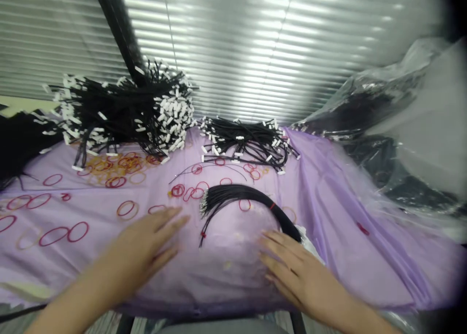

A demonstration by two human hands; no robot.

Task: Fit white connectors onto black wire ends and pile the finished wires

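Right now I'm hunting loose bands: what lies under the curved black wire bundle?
Purple cloth shows around the bundle, a red band at its inner edge, whitish material by its right end. Anything directly beneath is covered from view.

The left hand was blurred, and so was the right hand, which hid the lower end of the black wire bundle; whether they touched, I couldn't tell. The pale tips (mere specks from here) were too small to read. A dark pile and clear bag ran out of sight sideways.
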